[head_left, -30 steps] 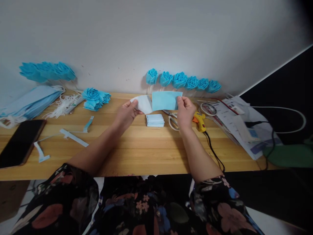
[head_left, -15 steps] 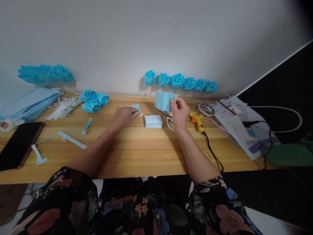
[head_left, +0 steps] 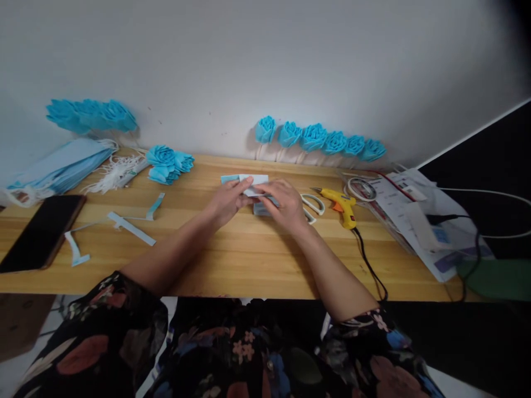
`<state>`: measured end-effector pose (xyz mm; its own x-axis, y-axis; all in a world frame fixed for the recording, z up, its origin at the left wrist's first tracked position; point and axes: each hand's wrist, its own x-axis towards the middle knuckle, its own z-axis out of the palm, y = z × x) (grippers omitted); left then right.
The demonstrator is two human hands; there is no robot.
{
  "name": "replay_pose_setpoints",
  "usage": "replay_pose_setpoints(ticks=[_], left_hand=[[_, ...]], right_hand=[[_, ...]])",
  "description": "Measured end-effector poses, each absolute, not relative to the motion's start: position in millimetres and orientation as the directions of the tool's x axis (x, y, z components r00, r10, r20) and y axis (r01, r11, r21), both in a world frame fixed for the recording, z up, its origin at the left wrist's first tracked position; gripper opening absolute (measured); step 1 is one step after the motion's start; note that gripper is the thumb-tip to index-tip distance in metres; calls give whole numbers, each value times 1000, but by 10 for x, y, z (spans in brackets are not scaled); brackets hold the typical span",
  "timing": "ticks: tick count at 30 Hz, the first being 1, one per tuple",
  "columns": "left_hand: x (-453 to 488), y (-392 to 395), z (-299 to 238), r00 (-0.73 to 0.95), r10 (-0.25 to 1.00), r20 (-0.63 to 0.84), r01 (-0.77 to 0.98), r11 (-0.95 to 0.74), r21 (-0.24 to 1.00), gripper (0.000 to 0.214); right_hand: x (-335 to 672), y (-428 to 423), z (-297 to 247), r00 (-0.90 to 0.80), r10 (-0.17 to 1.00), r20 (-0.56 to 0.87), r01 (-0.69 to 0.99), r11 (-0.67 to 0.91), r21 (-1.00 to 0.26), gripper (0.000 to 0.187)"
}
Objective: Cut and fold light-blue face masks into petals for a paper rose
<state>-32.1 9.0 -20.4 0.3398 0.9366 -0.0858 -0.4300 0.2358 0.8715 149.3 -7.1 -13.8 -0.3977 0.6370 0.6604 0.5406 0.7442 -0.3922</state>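
Observation:
My left hand [head_left: 228,200] and my right hand [head_left: 284,203] meet at the middle of the wooden table [head_left: 249,254]. Both pinch a small pale blue-white piece of sheet material [head_left: 254,184], held low over a stack of cut blue squares [head_left: 261,208]. My right hand covers most of that stack. Fingers of both hands are curled closed on the piece.
White-handled scissors [head_left: 312,205] and a yellow glue gun [head_left: 341,203] with a black cord lie right of my hands. Blue flowers [head_left: 319,138] line the wall; more blue flowers [head_left: 168,163] sit left. A phone [head_left: 39,231], blue strips [head_left: 131,229], face masks [head_left: 58,168] and papers [head_left: 415,221] surround.
My right hand came down from holding a blue sheet up near the wall to the stack. My left hand moved right to meet it. Both now hold one small piece.

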Motion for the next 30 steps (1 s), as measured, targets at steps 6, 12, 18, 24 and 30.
replay_pose_setpoints(ticks=[6,12,18,24,30], left_hand=[[-417,255,-275,162,970,-179,-465,235,854,20],[-455,250,-215,180,977,-111,-410,177,895,26],[-422,177,-250,266,963,-49,-276,125,953,23],[-391,142,-262,390,921,1,-259,109,960,32],[-373,122,-270,404,915,2,-236,102,966,37]], right_hand=[[1450,-86,-212,-461,658,595,568,734,-371,17],[1447,-89,-187,-476,588,654,498,793,-351,18],[1515,-64,-85,-253,625,738,550,721,-422,14],[1541,-43,-123,-191,731,655,494,648,-579,15],[1519,-53,-128,-190,748,636,454,642,-618,15]])
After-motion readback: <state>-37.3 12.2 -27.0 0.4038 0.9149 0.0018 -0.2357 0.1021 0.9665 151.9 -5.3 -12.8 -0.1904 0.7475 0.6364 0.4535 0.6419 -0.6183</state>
